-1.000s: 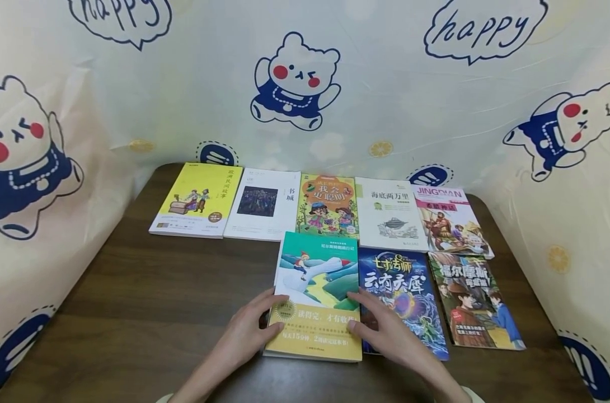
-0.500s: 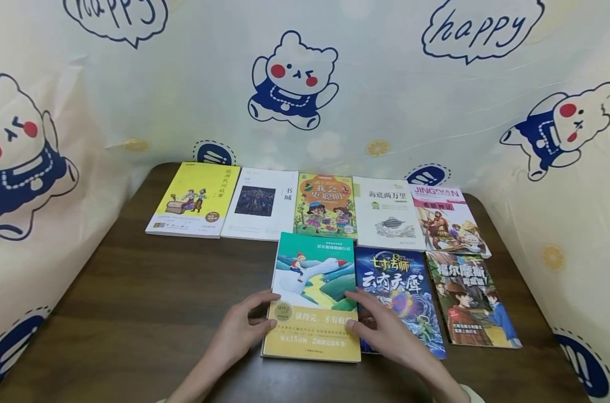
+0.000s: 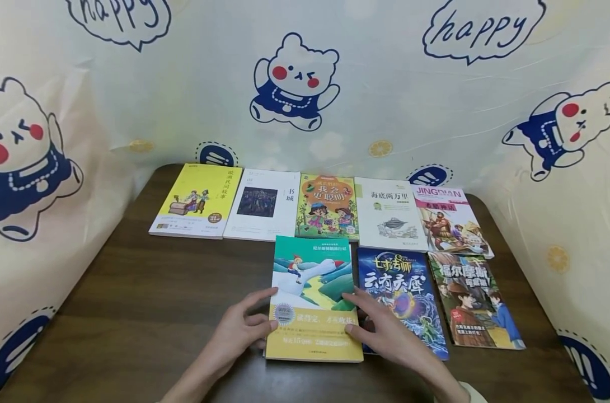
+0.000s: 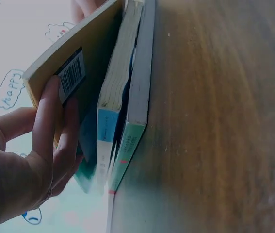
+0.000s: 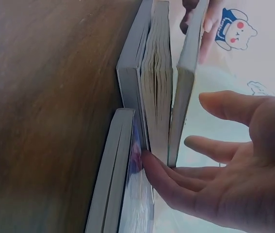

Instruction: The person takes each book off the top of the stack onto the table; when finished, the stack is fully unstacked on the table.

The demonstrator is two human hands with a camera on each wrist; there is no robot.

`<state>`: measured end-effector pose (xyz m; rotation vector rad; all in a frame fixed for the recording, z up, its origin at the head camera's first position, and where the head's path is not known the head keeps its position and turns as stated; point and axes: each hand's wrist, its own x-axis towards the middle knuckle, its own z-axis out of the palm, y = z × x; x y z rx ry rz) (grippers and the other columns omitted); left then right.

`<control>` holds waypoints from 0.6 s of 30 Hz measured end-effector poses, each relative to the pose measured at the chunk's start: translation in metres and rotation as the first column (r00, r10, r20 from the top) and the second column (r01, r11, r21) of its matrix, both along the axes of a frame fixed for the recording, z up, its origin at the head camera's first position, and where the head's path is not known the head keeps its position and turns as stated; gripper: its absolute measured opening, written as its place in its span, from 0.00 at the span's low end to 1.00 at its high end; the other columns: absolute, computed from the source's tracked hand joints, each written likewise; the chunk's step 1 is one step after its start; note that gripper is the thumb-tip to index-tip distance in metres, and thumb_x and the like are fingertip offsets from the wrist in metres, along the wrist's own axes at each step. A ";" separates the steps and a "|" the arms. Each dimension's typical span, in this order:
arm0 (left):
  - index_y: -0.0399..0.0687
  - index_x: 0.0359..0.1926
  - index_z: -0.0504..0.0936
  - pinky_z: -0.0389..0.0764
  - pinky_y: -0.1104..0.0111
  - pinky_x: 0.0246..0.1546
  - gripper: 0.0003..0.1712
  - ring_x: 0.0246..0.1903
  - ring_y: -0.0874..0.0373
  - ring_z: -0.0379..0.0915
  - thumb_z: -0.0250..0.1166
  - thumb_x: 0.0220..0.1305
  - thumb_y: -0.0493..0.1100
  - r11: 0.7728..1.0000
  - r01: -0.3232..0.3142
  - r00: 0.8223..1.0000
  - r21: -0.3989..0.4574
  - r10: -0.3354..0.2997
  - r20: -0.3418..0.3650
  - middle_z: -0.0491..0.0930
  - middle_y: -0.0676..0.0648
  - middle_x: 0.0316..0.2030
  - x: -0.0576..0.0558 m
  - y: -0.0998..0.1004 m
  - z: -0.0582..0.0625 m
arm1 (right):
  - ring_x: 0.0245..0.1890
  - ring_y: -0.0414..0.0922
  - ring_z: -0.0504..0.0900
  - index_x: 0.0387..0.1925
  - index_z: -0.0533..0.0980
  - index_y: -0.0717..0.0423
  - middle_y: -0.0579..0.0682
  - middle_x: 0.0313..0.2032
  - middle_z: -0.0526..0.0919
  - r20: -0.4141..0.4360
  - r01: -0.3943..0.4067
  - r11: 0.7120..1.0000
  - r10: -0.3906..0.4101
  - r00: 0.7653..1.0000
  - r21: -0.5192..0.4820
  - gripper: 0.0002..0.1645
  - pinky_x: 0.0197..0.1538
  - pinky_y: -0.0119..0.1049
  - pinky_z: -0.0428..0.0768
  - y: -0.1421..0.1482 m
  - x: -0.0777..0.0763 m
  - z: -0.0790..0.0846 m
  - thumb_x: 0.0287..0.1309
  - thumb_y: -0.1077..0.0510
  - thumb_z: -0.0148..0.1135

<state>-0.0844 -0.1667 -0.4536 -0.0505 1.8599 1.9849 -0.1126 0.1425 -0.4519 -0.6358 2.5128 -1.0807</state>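
Note:
A green-and-yellow book point(image 3: 315, 274) with a goose on its cover is tilted up off two stacked books. My left hand point(image 3: 237, 327) grips its left edge; in the left wrist view, fingers lie against the barcoded back cover point(image 4: 55, 77). Beneath it show a thick book with a blue-and-white spine point(image 4: 109, 124) and a lower book with a green spine point(image 4: 131, 141). At the right edge is my right hand point(image 3: 385, 330), its fingers loosely bent. In the right wrist view, its thumb stands off the cover and a lower fingertip is at the stack's side.
Right of the stack lie a blue book point(image 3: 403, 302) and a detective-cover book point(image 3: 476, 308). Behind, in a row, are a yellow book point(image 3: 199, 198), two white books, an orange book point(image 3: 327, 207) and a pink-titled book point(image 3: 451, 221). Printed cloth point(image 3: 385, 84) surrounds the brown table point(image 3: 159, 291).
The goose-cover book has come up from the stack and shifted slightly, its left edge raised with my left fingers under it. Both hands stay at its sides.

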 end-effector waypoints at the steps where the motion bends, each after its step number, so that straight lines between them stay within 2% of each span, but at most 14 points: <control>1: 0.44 0.70 0.63 0.83 0.61 0.30 0.39 0.36 0.51 0.81 0.68 0.59 0.36 1.000 -0.001 1.000 0.012 0.001 0.001 0.77 0.37 0.51 0.000 -0.002 0.000 | 0.67 0.67 0.57 0.69 0.64 0.51 0.63 0.71 0.56 -0.011 -0.005 1.000 0.005 1.000 0.000 0.34 0.56 0.66 0.68 0.001 0.000 0.000 0.66 0.44 0.57; 3: 0.45 0.70 0.63 0.84 0.59 0.31 0.39 0.38 0.49 0.81 0.68 0.59 0.36 0.999 -0.001 1.000 0.037 0.001 0.006 0.67 0.37 0.61 -0.001 -0.008 0.002 | 0.67 0.66 0.59 0.69 0.64 0.51 0.62 0.71 0.56 -0.034 -0.005 1.000 0.006 0.999 0.012 0.34 0.55 0.66 0.69 0.003 0.000 -0.001 0.66 0.44 0.57; 5: 0.46 0.71 0.63 0.84 0.58 0.31 0.40 0.40 0.48 0.80 0.68 0.59 0.36 0.999 -0.007 1.000 0.033 0.007 0.015 0.55 0.38 0.68 0.000 -0.016 0.007 | 0.60 0.62 0.69 0.69 0.63 0.50 0.60 0.72 0.56 -0.029 0.000 1.000 0.001 1.000 0.025 0.35 0.50 0.58 0.75 0.003 -0.001 -0.003 0.65 0.44 0.57; 7: 0.49 0.71 0.64 0.84 0.57 0.31 0.40 0.42 0.47 0.80 0.69 0.58 0.37 1.000 -0.015 0.999 0.007 0.015 0.031 0.52 0.40 0.70 0.001 -0.026 0.013 | 0.50 0.54 0.76 0.70 0.63 0.50 0.58 0.72 0.55 -0.027 0.005 0.999 -0.004 1.000 0.046 0.36 0.44 0.48 0.78 0.003 -0.001 -0.005 0.65 0.44 0.58; 9: 0.51 0.71 0.63 0.84 0.56 0.31 0.41 0.42 0.47 0.80 0.70 0.58 0.38 0.999 -0.026 0.999 -0.023 0.027 0.043 0.53 0.41 0.70 0.003 -0.036 0.018 | 0.48 0.50 0.76 0.70 0.63 0.50 0.56 0.72 0.55 -0.034 0.010 0.997 -0.008 0.999 0.074 0.36 0.42 0.44 0.77 0.003 -0.002 -0.007 0.64 0.45 0.60; 10: 0.52 0.71 0.63 0.84 0.56 0.31 0.42 0.42 0.47 0.80 0.70 0.58 0.39 0.998 -0.034 0.998 -0.044 0.036 0.049 0.53 0.41 0.70 0.004 -0.041 0.021 | 0.49 0.51 0.76 0.70 0.63 0.50 0.56 0.73 0.54 -0.036 0.012 0.996 -0.009 0.999 0.083 0.37 0.43 0.46 0.77 0.004 -0.002 -0.007 0.63 0.46 0.61; 11: 0.53 0.72 0.62 0.83 0.55 0.32 0.42 0.43 0.47 0.80 0.70 0.58 0.39 0.997 -0.044 0.997 -0.058 0.047 0.055 0.53 0.41 0.70 0.006 -0.046 0.024 | 0.55 0.55 0.73 0.70 0.63 0.50 0.56 0.73 0.54 -0.044 0.016 0.995 -0.011 0.999 0.097 0.37 0.49 0.50 0.76 0.004 -0.002 -0.007 0.63 0.46 0.61; 14: 0.54 0.72 0.62 0.83 0.54 0.33 0.43 0.43 0.47 0.80 0.70 0.58 0.41 0.990 -0.083 0.994 -0.118 0.090 0.057 0.54 0.40 0.69 0.010 -0.061 0.032 | 0.69 0.65 0.53 0.70 0.62 0.50 0.57 0.72 0.55 -0.064 0.024 0.993 -0.016 0.998 0.119 0.39 0.59 0.68 0.62 0.005 -0.003 -0.008 0.62 0.45 0.62; 15: 0.55 0.72 0.61 0.83 0.54 0.34 0.43 0.44 0.47 0.79 0.70 0.58 0.41 0.986 -0.096 0.993 -0.138 0.104 0.053 0.53 0.40 0.69 0.011 -0.066 0.035 | 0.71 0.66 0.48 0.71 0.62 0.50 0.58 0.72 0.55 -0.064 0.024 0.992 -0.017 0.998 0.122 0.40 0.60 0.71 0.57 0.005 -0.003 -0.008 0.61 0.45 0.63; 18: 0.56 0.72 0.61 0.83 0.54 0.35 0.43 0.46 0.49 0.78 0.69 0.59 0.42 0.968 -0.131 0.989 -0.214 0.143 0.039 0.51 0.41 0.70 0.015 -0.082 0.043 | 0.71 0.66 0.46 0.71 0.60 0.50 0.59 0.72 0.54 -0.066 0.022 0.991 -0.014 0.998 0.129 0.42 0.60 0.74 0.52 0.007 -0.004 -0.009 0.61 0.43 0.63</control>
